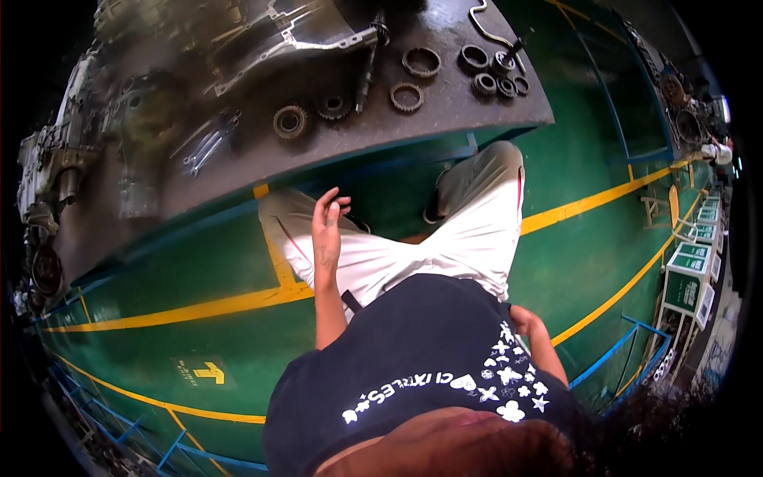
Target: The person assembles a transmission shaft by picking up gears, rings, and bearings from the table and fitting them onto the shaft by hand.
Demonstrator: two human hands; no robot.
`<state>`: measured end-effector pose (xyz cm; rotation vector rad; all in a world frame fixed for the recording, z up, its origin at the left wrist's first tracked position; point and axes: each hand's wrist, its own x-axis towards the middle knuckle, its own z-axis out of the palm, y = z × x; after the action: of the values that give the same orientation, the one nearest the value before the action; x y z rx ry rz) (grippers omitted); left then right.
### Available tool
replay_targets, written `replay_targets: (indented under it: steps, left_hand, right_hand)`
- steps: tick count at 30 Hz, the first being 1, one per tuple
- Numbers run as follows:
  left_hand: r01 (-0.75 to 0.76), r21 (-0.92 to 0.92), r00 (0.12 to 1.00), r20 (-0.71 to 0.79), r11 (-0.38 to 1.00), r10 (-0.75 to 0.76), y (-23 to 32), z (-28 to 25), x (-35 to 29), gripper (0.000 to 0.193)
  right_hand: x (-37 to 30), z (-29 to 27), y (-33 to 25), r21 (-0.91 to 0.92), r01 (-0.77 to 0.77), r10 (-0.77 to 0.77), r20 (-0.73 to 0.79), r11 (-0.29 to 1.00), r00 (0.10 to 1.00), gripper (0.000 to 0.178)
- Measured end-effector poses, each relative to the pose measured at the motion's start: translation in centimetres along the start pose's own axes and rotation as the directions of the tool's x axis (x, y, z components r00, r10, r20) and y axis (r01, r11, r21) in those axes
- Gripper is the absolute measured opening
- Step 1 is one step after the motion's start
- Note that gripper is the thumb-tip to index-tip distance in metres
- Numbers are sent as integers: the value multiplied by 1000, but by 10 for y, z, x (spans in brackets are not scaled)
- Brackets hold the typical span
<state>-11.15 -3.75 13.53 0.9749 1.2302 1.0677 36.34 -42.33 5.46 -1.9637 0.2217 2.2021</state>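
My left hand (330,215) is raised above my left thigh, just short of the workbench (262,163). Its fingers are loosely bent and apart, with nothing between them. Close to my right hip, at the hem of my dark shirt, rests my right hand (526,319); its fingertips are hidden. Beyond my left hand, a toothed gear (280,125) lies near the bench's front edge, with a darker gear (334,106) beside it. Farther right are two ring gears, the nearer ring gear (394,97) and the farther ring gear (421,50).
Wrenches (208,149) lie on the bench's left part. A toothed shaft (366,79) and a metal bracket (294,46) are farther back. Several small gears (485,83) cluster at the right corner. Blue rails (469,145) run under the edge. Green-and-white boxes (687,278) stand far right.
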Motion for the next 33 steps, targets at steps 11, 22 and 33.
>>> replay_targets:
  steps: [11,22,33]
  left_hand:
    - [274,61,955,105,960,-279,15,16,30,39]
    - [684,-52,130,-973,728,-191,-91,-136,-182,32]
    - [803,-402,-359,-915,440,-182,-23,-11,-269,31]
  right_hand:
    - [-28,12,-202,-270,205,-321,-515,941,795,46]
    - [38,-17,-165,-427,84,-62,64,901,996,41]
    - [9,-20,-475,-576,126,-306,-226,808,925,40]
